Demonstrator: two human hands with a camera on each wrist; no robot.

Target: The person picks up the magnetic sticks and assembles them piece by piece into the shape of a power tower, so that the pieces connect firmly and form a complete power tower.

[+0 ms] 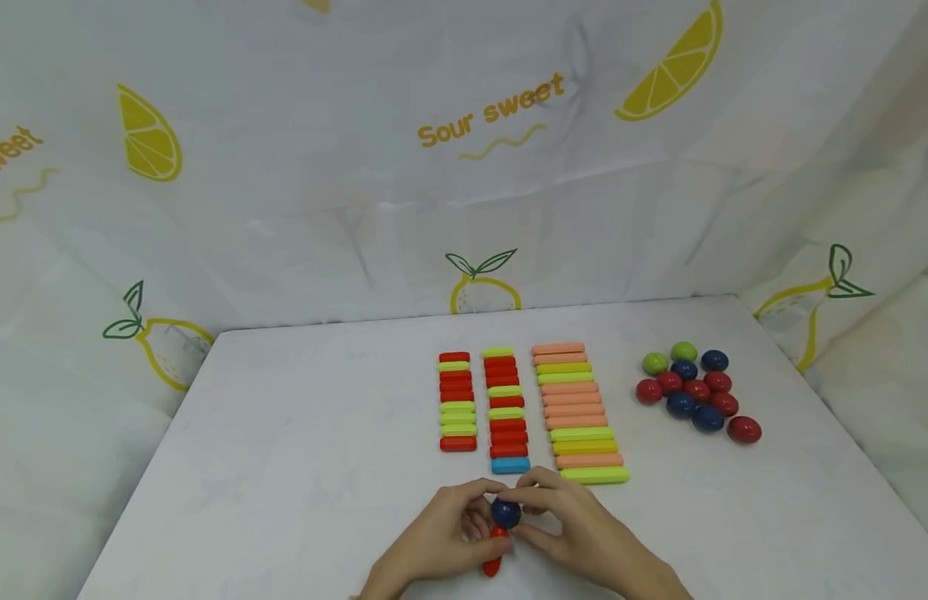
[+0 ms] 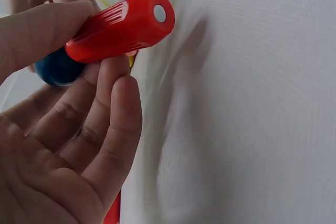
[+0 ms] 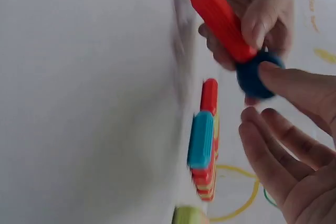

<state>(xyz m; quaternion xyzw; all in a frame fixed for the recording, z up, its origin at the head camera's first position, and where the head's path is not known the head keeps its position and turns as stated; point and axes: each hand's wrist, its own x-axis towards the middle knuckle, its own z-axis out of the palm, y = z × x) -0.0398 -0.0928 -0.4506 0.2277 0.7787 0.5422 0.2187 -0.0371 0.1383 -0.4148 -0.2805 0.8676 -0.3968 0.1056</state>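
Red stick (image 1: 492, 565), one: the left hand (image 1: 449, 527) is pinching it between thumb and fingers, grip closed on it, above the near part of the worktop (image 1: 284, 458). Dark blue ball (image 1: 506, 513), one: sitting against the stick's end; the right hand (image 1: 578, 527) is holding it by the fingertips, grip narrowed around it. Coloured sticks (image 1: 506, 402), three columns: lying beyond. Loose balls (image 1: 696, 390), cluster: resting farther right.
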